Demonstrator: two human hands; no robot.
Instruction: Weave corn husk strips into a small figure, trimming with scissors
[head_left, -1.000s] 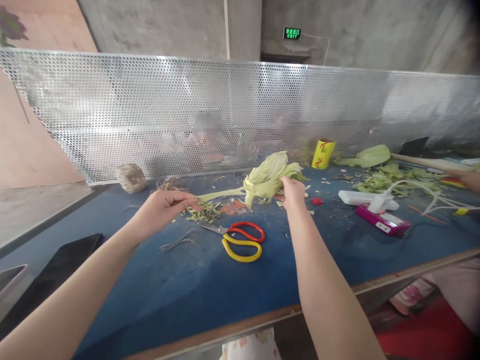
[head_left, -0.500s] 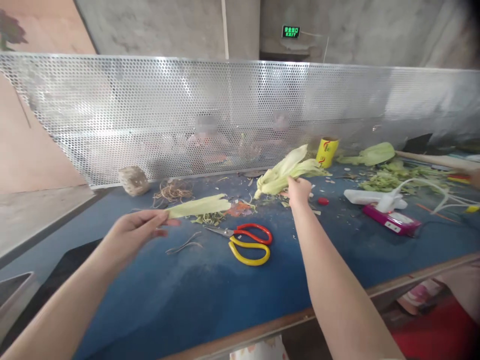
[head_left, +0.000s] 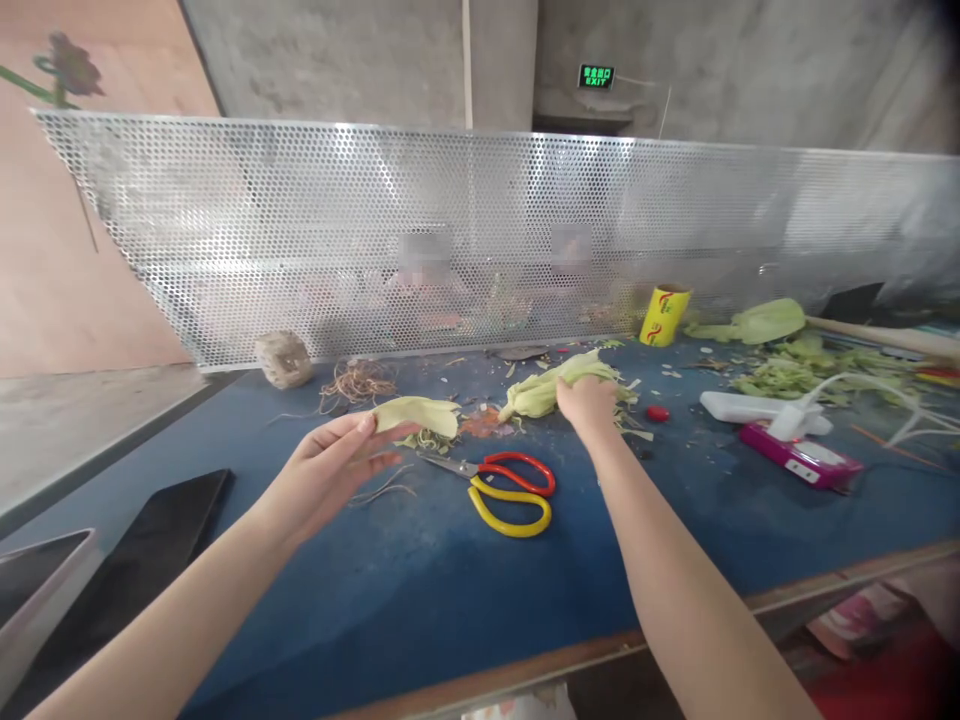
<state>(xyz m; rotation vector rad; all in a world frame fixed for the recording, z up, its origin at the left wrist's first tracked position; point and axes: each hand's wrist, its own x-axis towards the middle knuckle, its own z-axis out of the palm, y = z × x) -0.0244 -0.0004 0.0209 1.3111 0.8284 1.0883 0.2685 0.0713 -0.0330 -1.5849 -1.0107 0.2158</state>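
Observation:
My left hand (head_left: 334, 470) pinches a pale green corn husk leaf (head_left: 417, 414) and holds it just above the blue table (head_left: 420, 590). My right hand (head_left: 586, 404) rests on a bundle of corn husks (head_left: 541, 390) lying on the table farther back, with its fingers closed over the bundle. Red and yellow scissors (head_left: 506, 484) lie between my two arms. Small husk scraps (head_left: 429, 440) lie under the held leaf.
A perforated metal screen (head_left: 480, 230) runs along the table's far edge, with people behind it. A yellow roll (head_left: 664, 315), a white power strip (head_left: 757, 408), a pink device (head_left: 799, 457) and more green leaves (head_left: 795, 365) lie at right. A black mat (head_left: 135, 550) lies at left.
My left hand tore a single leaf off the husk bundle and drew it toward me. My right hand lowered the bundle onto the table.

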